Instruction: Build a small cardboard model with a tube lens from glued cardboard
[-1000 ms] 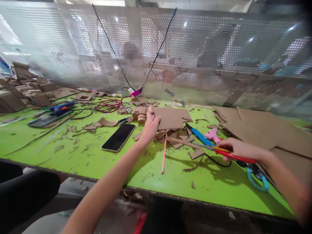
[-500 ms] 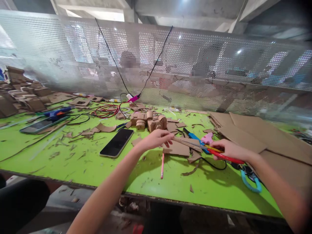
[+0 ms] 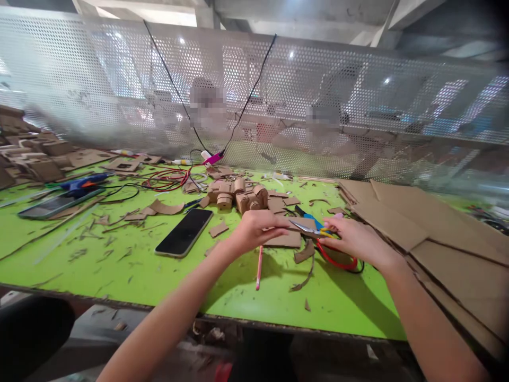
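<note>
My left hand (image 3: 256, 228) grips a flat brown cardboard piece (image 3: 287, 239) just above the green table (image 3: 119, 260). My right hand (image 3: 353, 239) holds red-handled scissors (image 3: 324, 239), whose blades point left and meet the cardboard's right edge. A pink pencil (image 3: 259, 267) lies on the table below my left hand. A curled cardboard strip (image 3: 304, 273) hangs or lies under the piece.
A black phone (image 3: 184, 232) lies left of my hands. A small cardboard model (image 3: 242, 197) stands behind them. Large cardboard sheets (image 3: 429, 228) are stacked at the right. A blue glue gun (image 3: 85, 183), red wires (image 3: 167, 179) and scraps lie at the left. A perforated screen (image 3: 318, 106) backs the table.
My left hand pulled the cardboard piece off the far pile toward me. My right hand moved the scissors left until the blades met the piece.
</note>
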The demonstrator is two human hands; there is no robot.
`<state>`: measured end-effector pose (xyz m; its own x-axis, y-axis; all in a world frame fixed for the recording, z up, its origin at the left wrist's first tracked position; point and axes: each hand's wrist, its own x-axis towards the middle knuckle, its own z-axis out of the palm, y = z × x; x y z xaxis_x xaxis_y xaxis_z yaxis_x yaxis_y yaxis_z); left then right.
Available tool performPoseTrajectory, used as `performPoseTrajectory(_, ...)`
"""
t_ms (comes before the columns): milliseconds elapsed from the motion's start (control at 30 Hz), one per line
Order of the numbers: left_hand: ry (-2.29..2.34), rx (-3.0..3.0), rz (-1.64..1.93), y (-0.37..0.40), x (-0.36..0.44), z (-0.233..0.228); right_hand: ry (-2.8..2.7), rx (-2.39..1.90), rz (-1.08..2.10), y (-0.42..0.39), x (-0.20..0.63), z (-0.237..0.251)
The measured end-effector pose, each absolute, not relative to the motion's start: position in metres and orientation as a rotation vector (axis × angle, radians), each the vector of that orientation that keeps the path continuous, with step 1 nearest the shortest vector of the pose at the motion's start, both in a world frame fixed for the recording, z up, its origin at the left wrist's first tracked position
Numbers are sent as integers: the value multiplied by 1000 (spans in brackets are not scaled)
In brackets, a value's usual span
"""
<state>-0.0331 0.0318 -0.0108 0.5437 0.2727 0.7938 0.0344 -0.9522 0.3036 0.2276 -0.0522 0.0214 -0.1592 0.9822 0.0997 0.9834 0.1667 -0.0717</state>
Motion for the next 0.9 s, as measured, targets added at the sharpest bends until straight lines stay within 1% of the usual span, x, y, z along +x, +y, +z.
performPoseTrajectory(133, 173, 2720, 1585, 27, -28, -17, -2253, -1303, 196, -54, 206, 15)
performPoseTrajectory(200, 134, 2787, 1583, 24, -26, -20, -2208, -1098, 144, -54, 195, 4)
performPoseTrajectory(267, 107, 2840, 1531, 23, -24, -23, -2165, -1002, 5, -54, 187, -7)
performPoseTrajectory(433, 157, 2721, 1405, 19, -17, -32, -2147, -920, -343, -56, 182, -17)
performPoseTrajectory(533, 152, 2611, 1333, 18, -15, -35, -2153, -925, -480, -56, 183, -17)
performPoseTrajectory(633, 145, 2542, 1321, 17, -15, -36, -2162, -966, -523, -56, 182, -19)
performPoseTrajectory(800, 172, 2583, 1355, 16, -15, -41, -2210, -964, -433, -55, 181, -21)
performPoseTrajectory(900, 198, 2630, 1404, 15, -14, -44, -2218, -975, -469, -53, 180, -21)
